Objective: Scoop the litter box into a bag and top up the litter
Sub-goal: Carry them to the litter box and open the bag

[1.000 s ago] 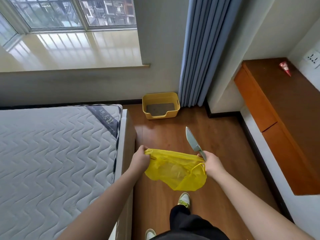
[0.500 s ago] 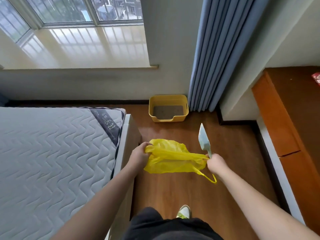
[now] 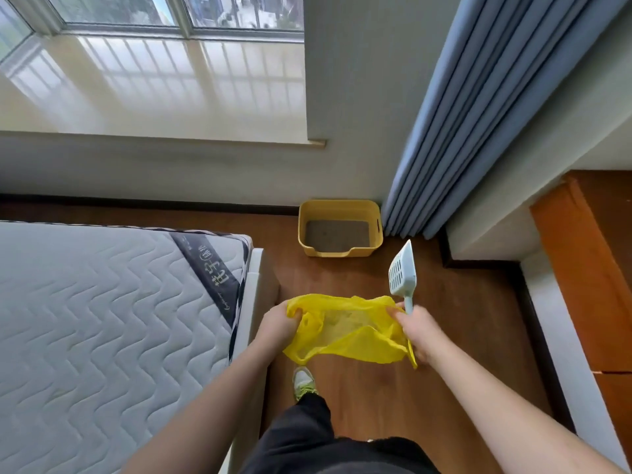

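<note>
Left hand (image 3: 278, 325) grips one edge of the thin yellow plastic bag (image 3: 345, 331); right hand (image 3: 415, 331) pinches the other, plus the pale slotted scoop (image 3: 403, 273), likely spreading its mouth before reaching the yellow litter box (image 3: 340, 229).

Light: bright daylight, admitted through window (image 3: 171, 12)
Glare: sill (image 3: 164, 87) washed out, pane reflections seen
Shadows: soft, faint on floor (image 3: 461, 336)
Distortion: wide-angle bending noted at edges
Focus: slightly soft throughout
</note>
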